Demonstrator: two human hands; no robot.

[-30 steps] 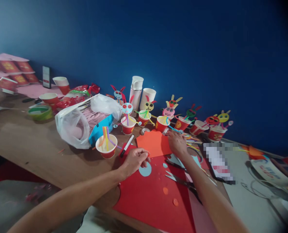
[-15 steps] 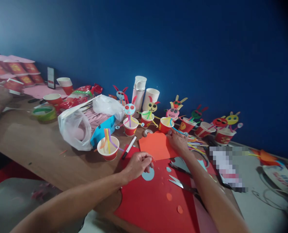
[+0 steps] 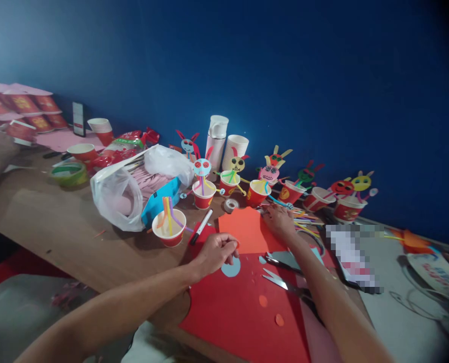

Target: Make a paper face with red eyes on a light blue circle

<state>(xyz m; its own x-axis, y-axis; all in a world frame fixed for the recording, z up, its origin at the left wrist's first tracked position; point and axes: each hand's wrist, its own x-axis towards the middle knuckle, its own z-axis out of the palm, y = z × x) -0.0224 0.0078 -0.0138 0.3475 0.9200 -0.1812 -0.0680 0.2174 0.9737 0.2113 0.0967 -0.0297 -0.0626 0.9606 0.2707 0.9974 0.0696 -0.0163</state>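
The orange paper [image 3: 246, 229] lies flat on the counter [image 3: 65, 232], partly over the red sheet [image 3: 243, 307]. The right hand [image 3: 280, 221] rests spread on its far-right edge; the left hand [image 3: 214, 250] is pinched shut beside the blue disc [image 3: 231, 267], contents not discernible. Open scissors [image 3: 284, 285] lie close under the right forearm: a careless sweep risks a cut or scattered cut-outs.

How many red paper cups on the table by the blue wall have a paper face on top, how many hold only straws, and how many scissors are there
Red cups with paper face toppers: 8
Red cup with only straws: 1
Scissors: 1
Total: 10
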